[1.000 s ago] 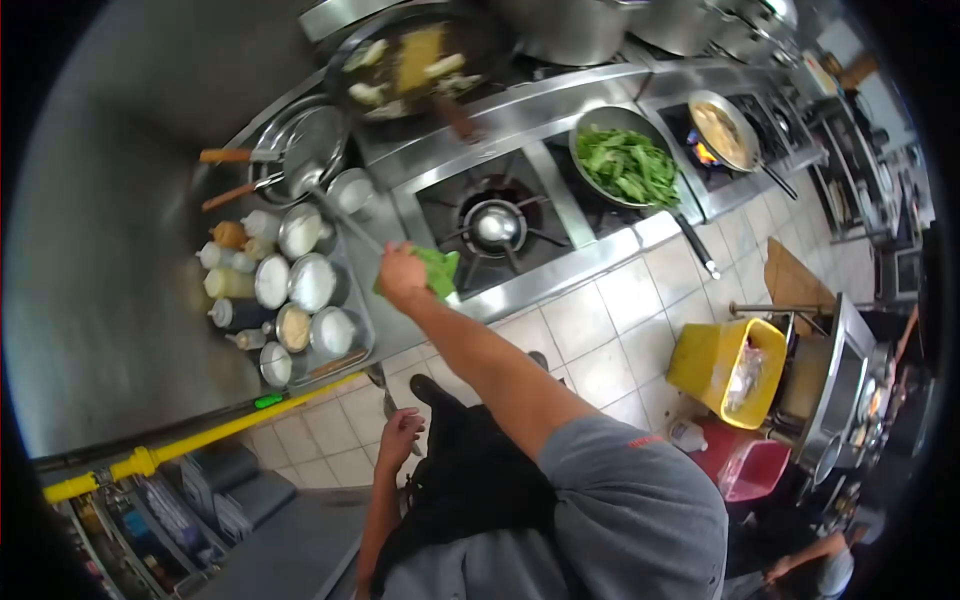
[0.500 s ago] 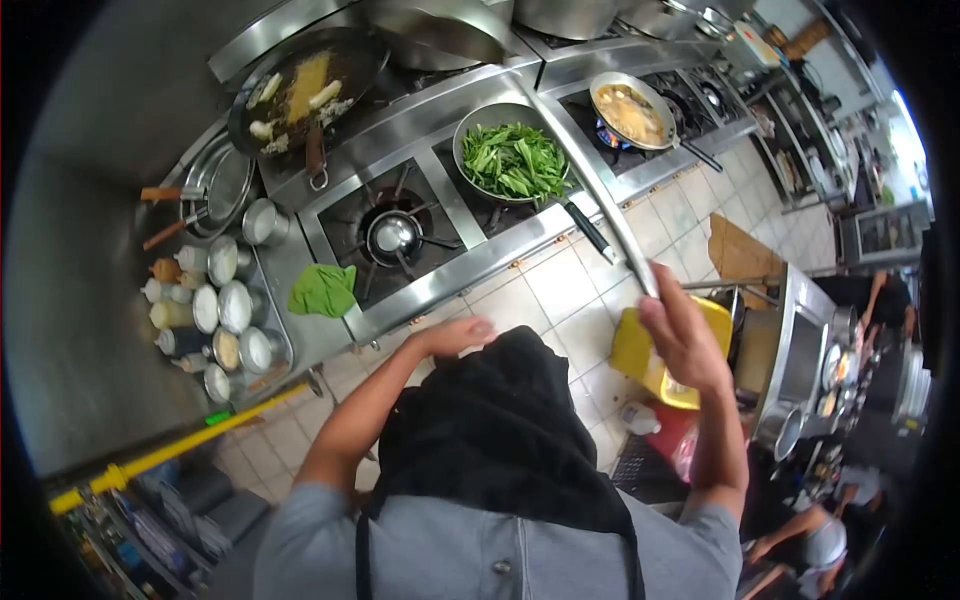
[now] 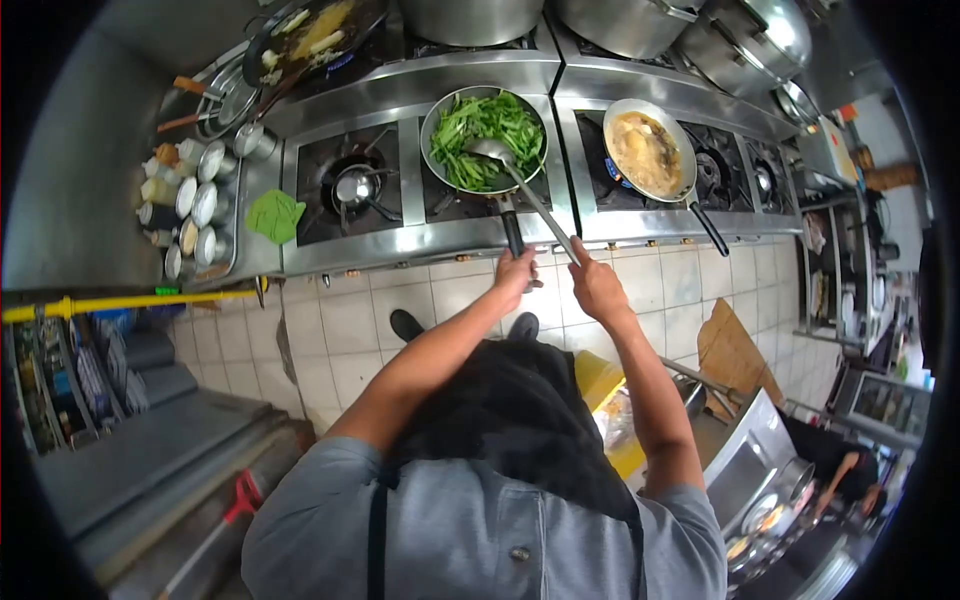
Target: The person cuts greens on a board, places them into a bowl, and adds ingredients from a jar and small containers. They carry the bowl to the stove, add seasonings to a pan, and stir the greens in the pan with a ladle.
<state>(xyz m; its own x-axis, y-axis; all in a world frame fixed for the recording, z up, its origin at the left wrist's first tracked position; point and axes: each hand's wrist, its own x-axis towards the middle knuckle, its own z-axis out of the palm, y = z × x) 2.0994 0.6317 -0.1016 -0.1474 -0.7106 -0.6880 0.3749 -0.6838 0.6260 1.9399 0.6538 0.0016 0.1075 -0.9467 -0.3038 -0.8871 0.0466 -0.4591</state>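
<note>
A frying pan [image 3: 430, 165] full of cut leafy greens [image 3: 510, 122] sits on a burner in front of me. My left hand [image 3: 515, 275] is closed round the end of its black handle [image 3: 512, 228]. With my right hand [image 3: 597, 287] I grip the long metal handle of a ladle [image 3: 540, 208]. The ladle's bowl rests among the greens, its rounded back showing and its edge partly hidden by leaves. To the right, a second pan [image 3: 688, 150] with bubbling brown liquid stands over a blue flame.
A bare burner [image 3: 357, 187] lies left of the greens, beside a green cloth [image 3: 274, 215]. Sauce bottles and tubs [image 3: 205, 203] crowd a tray further left. Large pots [image 3: 470, 20] stand behind. A yellow container [image 3: 597, 378] is near my right side; a co-worker [image 3: 840, 465] stands at lower right.
My right hand has brought the ladle down from over the back of the stove into the greens. My left hand has reached forward from my apron and taken the pan handle. The view has turned.
</note>
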